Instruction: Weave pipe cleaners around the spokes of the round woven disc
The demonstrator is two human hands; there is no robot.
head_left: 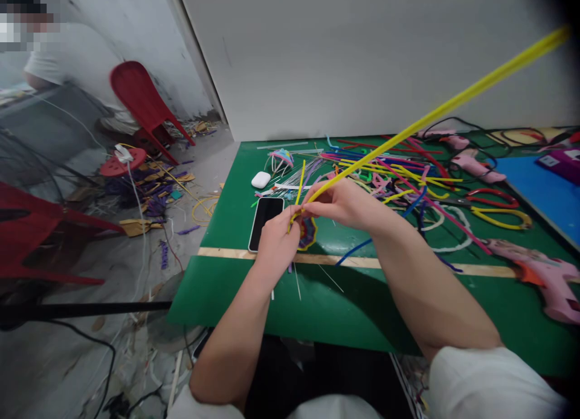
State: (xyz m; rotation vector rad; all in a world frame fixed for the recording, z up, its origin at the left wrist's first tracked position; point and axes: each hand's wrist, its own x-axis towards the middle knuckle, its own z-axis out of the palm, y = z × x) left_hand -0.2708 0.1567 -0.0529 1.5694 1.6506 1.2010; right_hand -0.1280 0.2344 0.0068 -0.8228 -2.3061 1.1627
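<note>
Honestly can't make out any writing here, no readable brands, labels, numbers or signs anywhere. There's a tiny pale mark on the purple thing (559, 165) at the right edge, but it's too small to read tbh.

Light moderate, diffuse; source out of view. Faint sheen on the green bench (217, 292) around its middle. Broad soft shadow beneath my right forearm (421, 274), reaching the bench's near edge. Black vignetting, upper right corner of view. Red chair (31, 244), far left, blurred and stretched; yellow stem (435, 112) softens toward its upper end. Pixelated patch, upper left.
</note>
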